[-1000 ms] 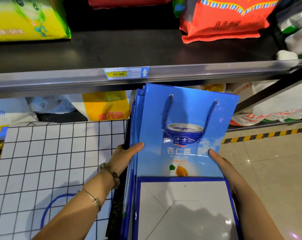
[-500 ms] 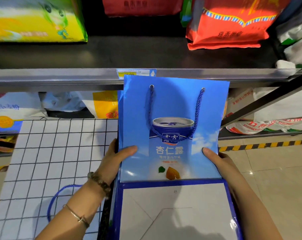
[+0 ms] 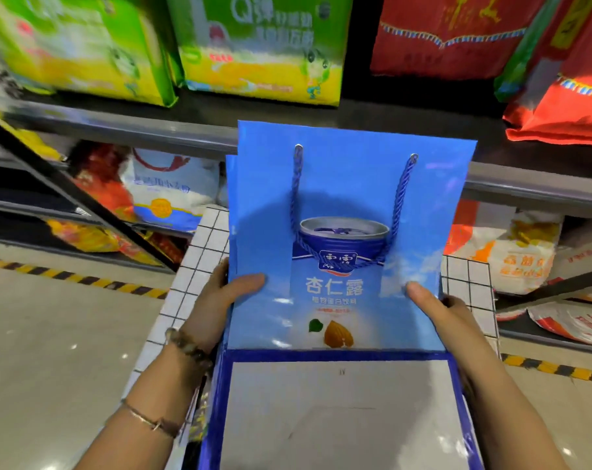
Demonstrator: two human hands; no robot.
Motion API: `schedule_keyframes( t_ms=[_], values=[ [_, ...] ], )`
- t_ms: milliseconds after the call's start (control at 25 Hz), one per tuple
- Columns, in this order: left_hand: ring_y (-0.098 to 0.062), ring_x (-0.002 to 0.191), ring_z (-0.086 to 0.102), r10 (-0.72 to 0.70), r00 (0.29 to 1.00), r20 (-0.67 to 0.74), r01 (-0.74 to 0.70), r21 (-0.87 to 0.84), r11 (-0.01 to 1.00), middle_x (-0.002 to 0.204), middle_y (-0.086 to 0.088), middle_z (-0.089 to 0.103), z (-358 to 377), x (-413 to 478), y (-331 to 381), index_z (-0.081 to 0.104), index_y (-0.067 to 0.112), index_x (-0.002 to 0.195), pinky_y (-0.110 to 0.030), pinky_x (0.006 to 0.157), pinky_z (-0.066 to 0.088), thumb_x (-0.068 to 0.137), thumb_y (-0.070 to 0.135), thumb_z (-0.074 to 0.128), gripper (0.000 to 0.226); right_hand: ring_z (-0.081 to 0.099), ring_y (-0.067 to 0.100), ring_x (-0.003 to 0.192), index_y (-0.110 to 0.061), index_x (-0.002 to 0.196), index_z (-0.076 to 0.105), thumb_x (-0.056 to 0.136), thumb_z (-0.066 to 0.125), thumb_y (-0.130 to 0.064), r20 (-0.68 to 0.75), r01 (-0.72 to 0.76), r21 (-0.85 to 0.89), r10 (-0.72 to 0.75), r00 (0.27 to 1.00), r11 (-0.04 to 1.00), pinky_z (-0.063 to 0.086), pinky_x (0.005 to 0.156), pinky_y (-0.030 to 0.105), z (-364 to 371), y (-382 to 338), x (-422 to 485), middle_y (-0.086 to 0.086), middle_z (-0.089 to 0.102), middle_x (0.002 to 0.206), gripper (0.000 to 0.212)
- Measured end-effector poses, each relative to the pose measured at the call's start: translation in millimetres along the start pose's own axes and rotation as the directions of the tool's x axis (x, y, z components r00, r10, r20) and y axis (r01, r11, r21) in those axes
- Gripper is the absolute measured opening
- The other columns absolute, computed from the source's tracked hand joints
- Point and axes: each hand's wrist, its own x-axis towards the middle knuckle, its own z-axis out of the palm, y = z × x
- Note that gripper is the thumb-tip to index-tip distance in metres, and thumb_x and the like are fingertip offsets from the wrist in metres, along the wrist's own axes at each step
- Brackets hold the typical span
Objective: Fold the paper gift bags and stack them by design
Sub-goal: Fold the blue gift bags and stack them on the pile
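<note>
The blue gift bag [image 3: 349, 184] has come up since a moment ago: its top edge now hides the rail of the shelf [image 3: 118, 128] where the price label showed. It has also drifted over the white grid-patterned surface [image 3: 199, 259], which now peeks out on both sides instead of lying off to the left. The bag is pressed flat and held upright, with its white bottom panel [image 3: 338, 412] folded towards the person and the rope handle [image 3: 399, 205] hanging down the printed front. The left hand [image 3: 216, 303] pinches the left edge, thumb laid across the face and fingers out of sight behind; the right hand [image 3: 440, 317] grips the right edge the same way. More blue bags [image 3: 231, 205] stand just behind it, edges showing at the left. Nothing shows inside the flattened bag. The shelf above carries green and yellow packs [image 3: 260, 45] and red bags [image 3: 450, 35].
</note>
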Motion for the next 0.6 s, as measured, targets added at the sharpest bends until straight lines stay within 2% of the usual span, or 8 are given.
schedule_keyframes(
  t_ms=[40,120,160,240,280,360,480,600],
  values=[
    [-0.031,0.075,0.068,0.020,1.000,-0.024,-0.020,-0.005,1.000,0.099,-0.019,0.069,-16,-6,7,0.060,0.009,0.113,-0.037,0.059,0.057,0.044,0.030,0.074,0.074,0.065,0.024,0.076,-0.015,0.087,0.062,0.080,0.068,-0.035,0.033,0.024,0.000,-0.024,0.999,1.000,0.048,0.064,0.028,17,-6,-6,0.006,0.068,0.082,0.022],
    [-0.034,0.079,0.066,0.071,0.993,-0.092,-0.072,-0.013,0.997,0.107,-0.023,0.066,-50,-20,16,0.057,0.007,0.118,-0.040,0.065,0.056,0.044,0.031,0.075,0.079,0.068,0.025,0.078,-0.013,0.092,0.064,0.074,0.072,-0.041,0.121,0.052,-0.021,-0.049,0.991,0.998,0.054,0.072,0.033,52,-15,-11,0.006,0.071,0.085,0.034],
    [-0.034,0.080,0.065,0.097,0.986,-0.133,-0.101,-0.024,0.995,0.107,-0.023,0.065,-64,-30,19,0.056,0.005,0.119,-0.040,0.064,0.056,0.045,0.030,0.075,0.080,0.070,0.023,0.074,-0.012,0.093,0.065,0.072,0.073,-0.041,0.162,0.065,-0.035,-0.058,0.985,0.997,0.055,0.068,0.031,69,-20,-13,0.005,0.072,0.083,0.036],
    [-0.031,0.077,0.067,0.136,0.967,-0.215,-0.148,-0.042,0.988,0.103,-0.020,0.067,-87,-46,23,0.056,0.004,0.117,-0.036,0.059,0.057,0.050,0.026,0.075,0.073,0.069,0.018,0.064,-0.012,0.089,0.065,0.077,0.071,-0.034,0.231,0.096,-0.050,-0.082,0.969,0.994,0.052,0.056,0.023,97,-31,-16,0.004,0.072,0.075,0.026],
    [-0.030,0.076,0.068,0.163,0.948,-0.272,-0.183,-0.049,0.982,0.102,-0.019,0.069,-98,-58,21,0.057,0.005,0.116,-0.035,0.059,0.057,0.053,0.024,0.073,0.067,0.069,0.020,0.064,-0.012,0.088,0.064,0.078,0.070,-0.034,0.276,0.109,-0.068,-0.086,0.957,0.992,0.051,0.056,0.025,112,-36,-17,0.005,0.071,0.076,0.025],
    [-0.029,0.080,0.069,0.195,0.898,-0.394,-0.239,-0.063,0.969,0.102,-0.016,0.070,-117,-84,12,0.059,0.008,0.114,-0.036,0.066,0.056,0.053,0.025,0.073,0.065,0.067,0.022,0.062,-0.012,0.084,0.063,0.077,0.070,-0.034,0.371,0.134,-0.128,-0.078,0.925,0.983,0.051,0.058,0.028,141,-43,-25,0.007,0.070,0.077,0.024],
    [-0.032,0.091,0.068,0.188,0.831,-0.524,-0.281,-0.103,0.954,0.108,-0.013,0.069,-143,-119,-4,0.059,0.012,0.117,-0.040,0.078,0.054,0.053,0.031,0.075,0.069,0.064,0.014,0.048,-0.012,0.077,0.061,0.078,0.071,-0.031,0.501,0.181,-0.161,-0.077,0.862,0.970,0.048,0.043,0.019,176,-46,-38,0.005,0.068,0.069,0.021],
    [-0.033,0.093,0.067,0.169,0.779,-0.604,-0.316,-0.145,0.938,0.108,-0.012,0.069,-157,-145,-13,0.059,0.010,0.117,-0.040,0.079,0.054,0.050,0.033,0.077,0.073,0.064,0.012,0.046,-0.010,0.078,0.064,0.078,0.072,-0.030,0.588,0.207,-0.176,-0.066,0.806,0.962,0.048,0.041,0.018,200,-43,-54,0.002,0.070,0.062,0.021]
  ],
)
